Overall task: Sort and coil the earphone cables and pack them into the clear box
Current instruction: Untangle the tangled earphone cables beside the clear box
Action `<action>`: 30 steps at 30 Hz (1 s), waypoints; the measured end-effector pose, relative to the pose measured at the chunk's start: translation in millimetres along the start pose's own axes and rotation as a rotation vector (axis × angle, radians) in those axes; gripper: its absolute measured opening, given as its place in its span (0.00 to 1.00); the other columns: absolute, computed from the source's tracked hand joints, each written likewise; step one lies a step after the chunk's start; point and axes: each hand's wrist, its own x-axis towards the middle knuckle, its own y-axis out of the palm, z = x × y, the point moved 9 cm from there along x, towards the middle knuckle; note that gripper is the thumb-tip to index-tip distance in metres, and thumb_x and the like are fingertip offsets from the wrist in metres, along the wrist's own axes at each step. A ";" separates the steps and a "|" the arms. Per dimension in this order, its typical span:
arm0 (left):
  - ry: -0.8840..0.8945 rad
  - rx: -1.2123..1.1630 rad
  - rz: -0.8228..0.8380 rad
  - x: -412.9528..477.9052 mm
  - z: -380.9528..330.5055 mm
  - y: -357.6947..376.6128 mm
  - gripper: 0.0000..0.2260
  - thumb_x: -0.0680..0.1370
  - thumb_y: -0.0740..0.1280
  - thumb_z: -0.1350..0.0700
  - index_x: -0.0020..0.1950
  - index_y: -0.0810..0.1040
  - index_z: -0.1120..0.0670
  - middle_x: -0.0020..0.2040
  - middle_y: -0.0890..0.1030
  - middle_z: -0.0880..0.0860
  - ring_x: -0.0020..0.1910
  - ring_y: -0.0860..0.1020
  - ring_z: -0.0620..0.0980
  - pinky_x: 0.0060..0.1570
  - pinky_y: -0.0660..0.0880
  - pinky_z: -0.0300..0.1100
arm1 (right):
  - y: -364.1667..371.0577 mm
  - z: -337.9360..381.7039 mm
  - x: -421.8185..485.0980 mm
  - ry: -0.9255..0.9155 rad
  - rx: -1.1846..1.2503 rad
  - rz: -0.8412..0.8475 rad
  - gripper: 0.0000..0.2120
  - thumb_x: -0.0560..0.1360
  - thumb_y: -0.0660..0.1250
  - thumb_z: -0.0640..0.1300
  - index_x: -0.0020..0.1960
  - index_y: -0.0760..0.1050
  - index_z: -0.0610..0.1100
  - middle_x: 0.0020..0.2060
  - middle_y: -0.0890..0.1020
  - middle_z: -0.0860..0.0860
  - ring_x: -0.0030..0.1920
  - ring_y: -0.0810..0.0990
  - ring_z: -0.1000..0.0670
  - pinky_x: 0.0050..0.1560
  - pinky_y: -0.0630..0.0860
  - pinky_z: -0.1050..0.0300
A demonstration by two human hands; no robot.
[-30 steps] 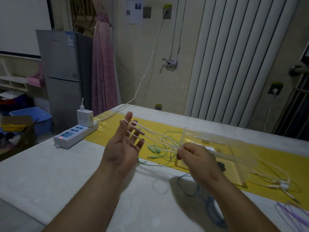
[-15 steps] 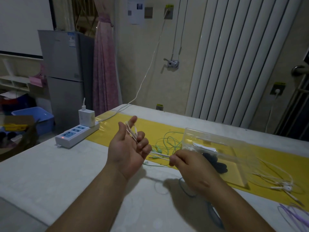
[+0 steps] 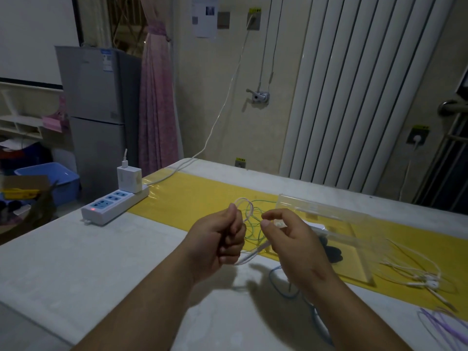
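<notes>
- Above the near part of the table (image 3: 101,262), just in front of the clear box (image 3: 329,211), the pale cable (image 3: 253,254) is held off the surface between both hands. A loop stands out of the top of one fist and a tail hangs below it.
- The left hand (image 3: 217,239) is clenched around the gathered turns. This grip probably keeps the coil from springing open.
- The right hand (image 3: 296,244) pinches a small pale piece between thumb and forefinger, apparently the cable's free end. The grip suits feeding that end around the coil.
- The clear box rests on the yellow mat (image 3: 202,193) just beyond the right hand, near enough to receive the finished coil. A dark item already lies inside.
- The green cable (image 3: 254,225), blue cable (image 3: 278,282), white earphones (image 3: 417,277) and purple cable (image 3: 440,323) lie loose, apparently awaiting sorting.
</notes>
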 end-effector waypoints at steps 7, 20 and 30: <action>-0.130 0.116 0.129 -6.0 14.5 18.0 0.18 0.77 0.60 0.45 0.32 0.65 0.53 0.29 0.57 0.51 0.25 0.52 0.44 0.24 0.51 0.33 | 4.8 -0.8 -0.8 0.010 0.021 0.017 0.05 0.77 0.64 0.48 0.49 0.77 0.56 0.27 0.71 0.52 0.30 0.69 0.53 0.38 0.70 0.49; 0.193 0.017 -0.061 2.0 -10.6 -0.4 0.07 0.72 0.66 0.68 0.50 0.75 0.62 0.36 0.75 0.58 0.32 0.76 0.50 0.35 0.77 0.42 | 1.9 -3.5 -1.1 0.216 0.511 -0.005 0.12 0.76 0.51 0.32 0.38 0.65 0.43 0.23 0.59 0.51 0.22 0.54 0.54 0.24 0.50 0.62; 0.278 0.197 -0.323 -1.7 -22.7 -21.9 0.06 0.75 0.66 0.68 0.43 0.77 0.58 0.34 0.78 0.55 0.31 0.77 0.49 0.32 0.77 0.40 | -6.9 -4.5 1.0 0.137 0.471 -0.067 0.20 0.82 0.56 0.50 0.32 0.62 0.45 0.23 0.60 0.53 0.22 0.56 0.54 0.23 0.56 0.63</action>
